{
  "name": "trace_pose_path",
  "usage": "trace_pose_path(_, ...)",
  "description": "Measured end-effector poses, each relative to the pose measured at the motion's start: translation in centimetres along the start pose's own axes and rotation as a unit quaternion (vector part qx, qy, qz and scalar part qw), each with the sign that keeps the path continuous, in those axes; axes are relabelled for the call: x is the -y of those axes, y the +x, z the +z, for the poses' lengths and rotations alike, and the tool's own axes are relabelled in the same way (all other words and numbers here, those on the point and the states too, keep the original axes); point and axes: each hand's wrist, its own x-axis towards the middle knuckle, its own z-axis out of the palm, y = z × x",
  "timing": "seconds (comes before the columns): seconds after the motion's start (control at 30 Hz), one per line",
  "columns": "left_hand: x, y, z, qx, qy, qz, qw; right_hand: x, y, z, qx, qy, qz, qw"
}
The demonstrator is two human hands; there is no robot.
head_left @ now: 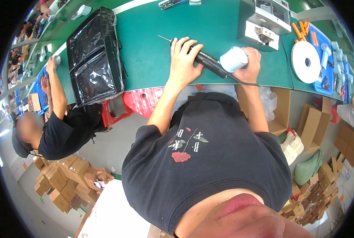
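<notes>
My left hand (181,59) is closed around a black electric screwdriver (212,64) above the green bench (145,55). The thin bit of the screwdriver points to the far left, and its cord runs off the near end past my right wrist. In my right hand (250,67) is a pale blue, cup-shaped plastic part (233,59), gripped at its right side. The part sits just beside the rear end of the screwdriver; whether the two touch, I cannot tell. My right fingers are partly hidden behind the part.
A black case wrapped in clear plastic (93,59) lies to the left. At the far right stand a grey-white machine (264,29), a white reel (305,62) and a blue tray (324,73) with parts. A co-worker (72,131) sits left. A red stool (143,101) is under the bench.
</notes>
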Motion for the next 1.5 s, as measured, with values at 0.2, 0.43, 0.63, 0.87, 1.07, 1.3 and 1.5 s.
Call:
trace_pose_path(0.2, -1.8, 0.4, -1.4, 0.046, -0.020, 0.037, 0.998, 0.6, 0.5, -0.2, 0.009, -0.004, 0.004, 1.000)
trace_pose_path(0.43, -2.7, 0.9, -1.6, 0.132, -0.078, 0.075, 0.985, 0.8, 0.6, -0.5, 0.018, -0.002, -0.004, 1.000)
trace_pose_path(0.63, -2.1, 5.5, -5.6, 0.255, -0.169, 0.106, 0.946, 0.7, 0.4, -0.6, 0.032, 0.007, 0.003, 0.999)
trace_pose_path(0.87, 1.5, 23.5, -4.8, 0.105, -0.086, 0.102, 0.986, 0.9, 0.9, -1.0, 0.024, 0.019, 0.002, 1.000)
trace_pose_path(1.07, 11.4, 37.8, 5.2, 0.112, 0.260, 0.036, 0.958, 0.8, 1.2, -1.3, 0.031, 0.004, -0.002, 1.000)
trace_pose_path(1.3, 13.0, 37.9, 6.3, 0.172, 0.229, 0.108, 0.952, 1.7, 0.9, -0.7, 0.019, 0.020, 0.004, 1.000)
trace_pose_path(1.5, 13.7, 33.1, -2.6, -0.011, 0.225, 0.129, 0.966, 1.4, 0.7, -0.5, 0.049, 0.030, -0.012, 0.998)
